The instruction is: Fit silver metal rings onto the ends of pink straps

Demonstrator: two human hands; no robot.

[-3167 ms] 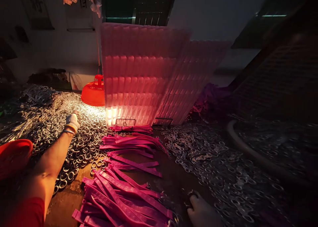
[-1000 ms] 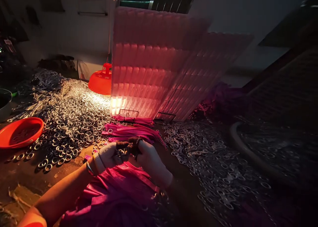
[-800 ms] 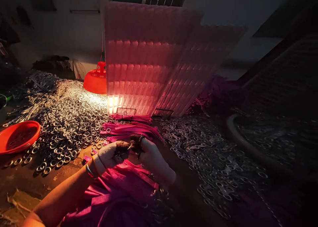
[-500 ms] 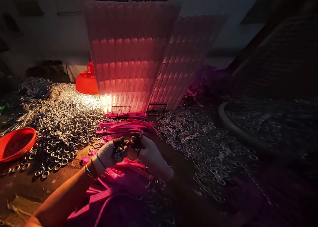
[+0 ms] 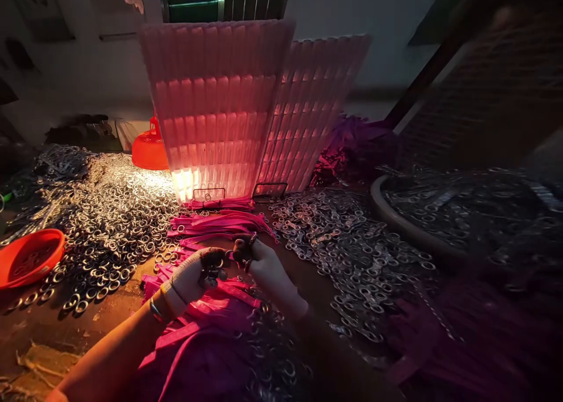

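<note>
My left hand (image 5: 187,280) is closed around several metal rings (image 5: 215,271), with dark coverings on its fingertips. Close beside it, my right hand (image 5: 269,273) is pinched shut, its fingertips dark too. A small ring (image 5: 229,254) shows between the two hands. What the right fingers grip is too small and dark to make out. Beneath and beyond both hands lie bright pink fabric strips (image 5: 220,221), some in a flat bundle and others in a loose heap nearer to me.
A lit red lamp (image 5: 149,151) hangs over a big heap of rings (image 5: 101,232) at left, near a red bowl (image 5: 55,252). Clear ribbed plastic panels (image 5: 215,100) stand upright behind. Ring-ended metal pieces (image 5: 352,255) spread rightward towards a round container's rim (image 5: 387,214).
The view has shifted slightly, so the panels appear lower and further left. Both hands stay close together, fingers still closed, with the small ring now showing more plainly between them.
</note>
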